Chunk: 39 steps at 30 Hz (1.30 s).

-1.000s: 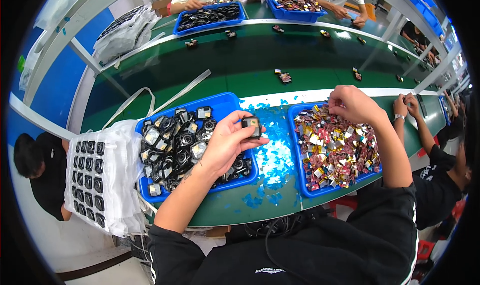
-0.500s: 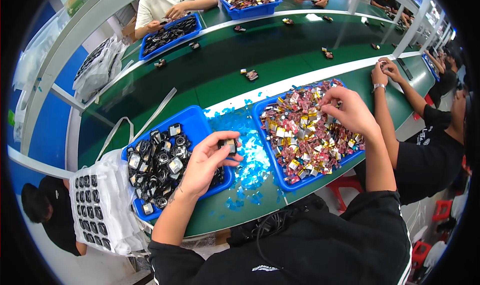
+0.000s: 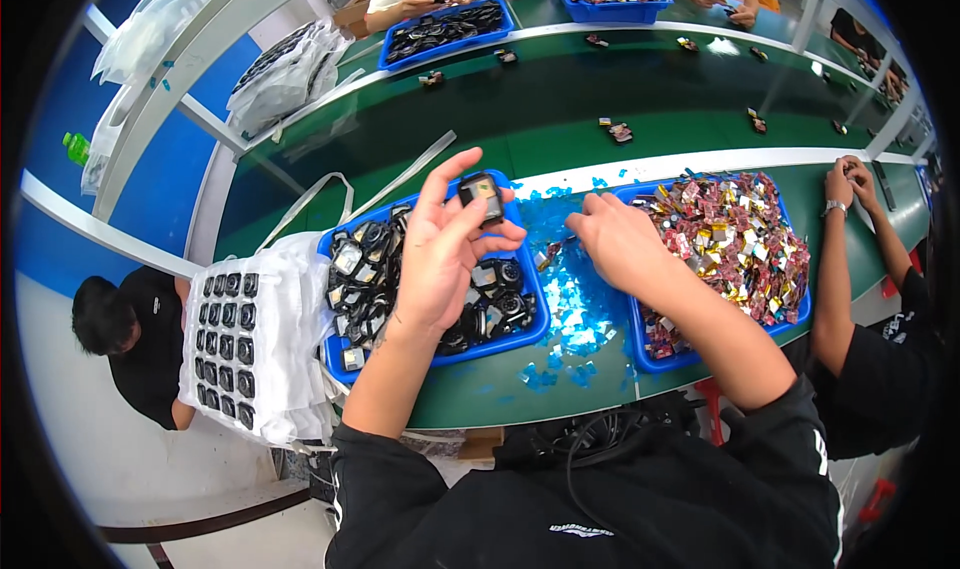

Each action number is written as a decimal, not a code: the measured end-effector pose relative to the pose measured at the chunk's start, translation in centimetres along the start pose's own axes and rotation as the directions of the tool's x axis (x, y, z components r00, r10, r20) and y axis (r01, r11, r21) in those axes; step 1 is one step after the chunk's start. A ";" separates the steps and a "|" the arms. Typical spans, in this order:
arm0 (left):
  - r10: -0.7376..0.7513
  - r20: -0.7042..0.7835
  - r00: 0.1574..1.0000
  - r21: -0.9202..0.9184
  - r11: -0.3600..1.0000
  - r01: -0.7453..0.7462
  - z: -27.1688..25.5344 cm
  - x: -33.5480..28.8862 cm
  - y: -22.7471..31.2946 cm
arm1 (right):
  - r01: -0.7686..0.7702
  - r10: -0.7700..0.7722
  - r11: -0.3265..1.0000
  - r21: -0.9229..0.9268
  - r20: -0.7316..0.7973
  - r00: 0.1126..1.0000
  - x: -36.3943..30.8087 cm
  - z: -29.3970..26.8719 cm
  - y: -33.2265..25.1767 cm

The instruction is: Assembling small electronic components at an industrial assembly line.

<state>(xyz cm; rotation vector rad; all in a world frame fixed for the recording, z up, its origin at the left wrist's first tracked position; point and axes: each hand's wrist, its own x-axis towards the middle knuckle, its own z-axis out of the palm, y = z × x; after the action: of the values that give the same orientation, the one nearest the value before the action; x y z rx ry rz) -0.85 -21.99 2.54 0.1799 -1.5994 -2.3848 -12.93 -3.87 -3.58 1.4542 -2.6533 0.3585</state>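
My left hand (image 3: pixel 440 234) is raised over the left blue tray, its thumb and fingers closed on a small black plastic housing (image 3: pixel 480 199) with a pale rectangular patch. That blue tray (image 3: pixel 535 344) is heaped with similar black housings (image 3: pixel 375 239), some showing round rings. Between the two trays, my right hand (image 3: pixel 622 247) is pinched over the table. A small red and yellow circuit board (image 3: pixel 547 257) hangs at its fingertips, partly blurred. The right blue tray (image 3: pixel 665 361) is piled with red circuit boards (image 3: pixel 740 249) bearing silver and yellow parts.
Blue film scraps (image 3: pixel 575 314) litter the green tabletop between the trays. White sheets of black parts (image 3: pixel 228 344) stand at the left. Beyond a white rail, a green belt (image 3: pixel 500 114) carries scattered pieces. Co-workers sit opposite and at the right; another person is at the lower left.
My right hand has left the right tray and moved left to the gap between trays, with a circuit board at its fingertips. My left hand has lifted the black housing higher. The view has shifted.
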 end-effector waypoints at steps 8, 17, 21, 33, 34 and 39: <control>0.004 0.040 0.999 0.107 0.994 -0.009 0.0 0.6 -1.3 | 0.067 -0.067 0.992 0.103 0.004 0.998 0.9 1.6 0.9; -0.013 0.298 0.955 0.668 0.717 -0.198 0.1 0.0 -2.6 | 0.105 -0.054 0.843 0.527 -0.112 0.992 -1.9 -8.6 -2.9; 0.041 0.339 0.940 0.625 0.737 -0.258 0.6 -0.7 -3.1 | 0.064 -0.031 0.820 0.568 -0.068 0.997 -2.3 -9.3 -3.4; 0.183 0.284 0.941 0.566 0.760 -0.319 1.8 -1.6 -3.4 | -0.084 0.253 0.461 0.883 -0.040 0.967 -2.6 -7.3 -3.3; 0.230 0.292 0.928 0.567 0.740 -0.362 1.7 -1.7 -3.8 | -0.116 0.250 0.405 0.907 0.012 0.968 -2.6 -7.2 -3.2; 0.266 0.259 0.928 0.612 0.698 -0.371 1.7 -1.9 -4.0 | -0.090 0.238 0.563 0.822 -0.056 0.970 -2.4 -6.8 -3.9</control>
<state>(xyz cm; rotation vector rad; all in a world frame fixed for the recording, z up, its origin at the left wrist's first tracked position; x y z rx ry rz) -0.09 -18.49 -0.52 -0.1533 -2.2697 -1.5228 -8.55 -2.20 3.09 1.1934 -2.5594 1.8526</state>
